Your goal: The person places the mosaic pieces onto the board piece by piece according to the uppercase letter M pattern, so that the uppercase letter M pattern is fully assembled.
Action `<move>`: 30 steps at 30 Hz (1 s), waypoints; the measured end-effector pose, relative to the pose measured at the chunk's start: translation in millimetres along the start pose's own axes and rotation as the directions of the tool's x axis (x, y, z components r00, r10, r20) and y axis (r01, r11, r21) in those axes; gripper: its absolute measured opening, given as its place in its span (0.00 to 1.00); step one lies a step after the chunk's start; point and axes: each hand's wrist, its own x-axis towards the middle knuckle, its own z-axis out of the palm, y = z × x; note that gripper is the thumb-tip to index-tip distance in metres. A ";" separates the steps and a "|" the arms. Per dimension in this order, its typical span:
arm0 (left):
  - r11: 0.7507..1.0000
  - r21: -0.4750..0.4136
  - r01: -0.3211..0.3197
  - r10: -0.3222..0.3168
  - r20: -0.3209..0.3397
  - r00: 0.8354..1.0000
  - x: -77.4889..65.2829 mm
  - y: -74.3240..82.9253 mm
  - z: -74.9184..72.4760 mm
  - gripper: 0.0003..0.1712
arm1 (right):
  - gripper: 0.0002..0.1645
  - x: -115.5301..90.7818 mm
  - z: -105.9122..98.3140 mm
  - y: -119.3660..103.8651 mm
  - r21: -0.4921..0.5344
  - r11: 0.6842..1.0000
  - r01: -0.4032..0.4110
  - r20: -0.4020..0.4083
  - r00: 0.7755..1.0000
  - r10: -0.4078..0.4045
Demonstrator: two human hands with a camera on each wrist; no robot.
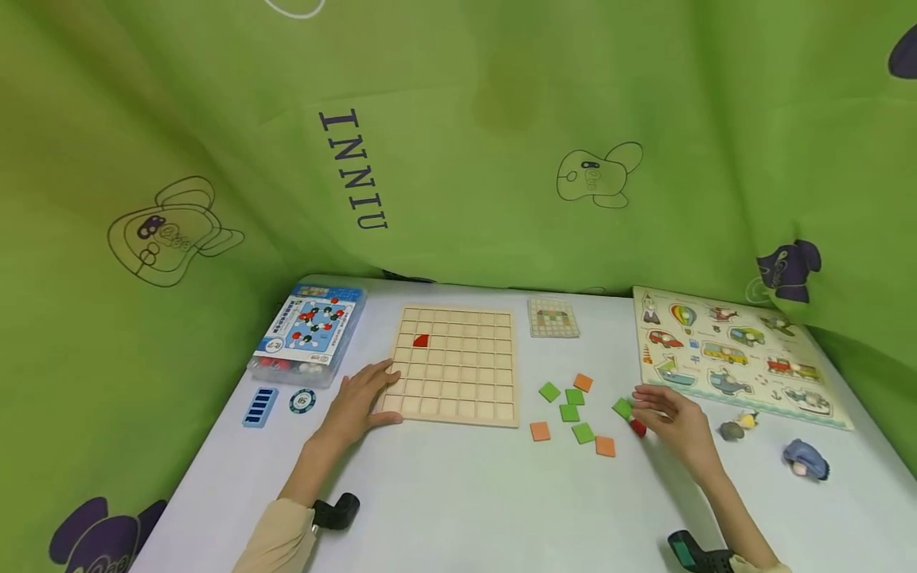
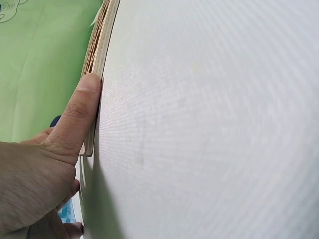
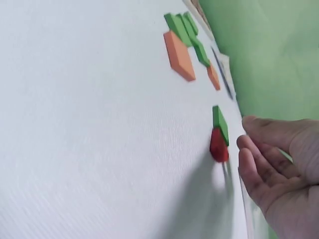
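Observation:
My left hand [image 1: 358, 402] rests at the near-left corner of a wooden grid board [image 1: 458, 368]. Its thumb lies straight along the board's front edge, also visible in the left wrist view, and its fingers touch the left side. One red quarter-round piece [image 1: 421, 341] sits in a cell toward the board's upper left. Over on the right, my right hand [image 1: 673, 423] hovers by a green square tile [image 1: 622, 408] and another red piece [image 1: 638, 428], which touch each other. In the right wrist view its loosely bent fingers [image 3: 251, 172] are apart from both and hold nothing.
Several green tiles [image 1: 569, 413] and orange tiles [image 1: 605, 446] lie between board and right hand. Behind is a pattern card [image 1: 553, 318]. A picture puzzle [image 1: 731, 358] and small figures [image 1: 805, 460] occupy the right; a kit box [image 1: 310, 330], blue block [image 1: 260, 407] and round chip [image 1: 302, 401], the left.

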 end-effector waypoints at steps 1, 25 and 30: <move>1.000 -0.004 0.002 -0.002 -0.002 1.000 -0.6 -0.5 -0.2 0.39 | 0.22 0.0 -0.4 0.9 -0.014 1.000 0.008 -0.003 1.000 -0.008; 1.000 -0.010 -0.020 0.020 -0.014 1.000 0.5 0.0 0.1 0.39 | 0.26 23.2 0.5 0.2 -0.079 0.997 -0.016 0.146 0.989 0.027; 1.000 -0.017 -0.017 0.017 -0.017 1.000 -1.2 -0.3 0.9 0.39 | 0.26 27.1 6.2 3.6 -0.040 0.999 0.019 0.154 0.988 -0.012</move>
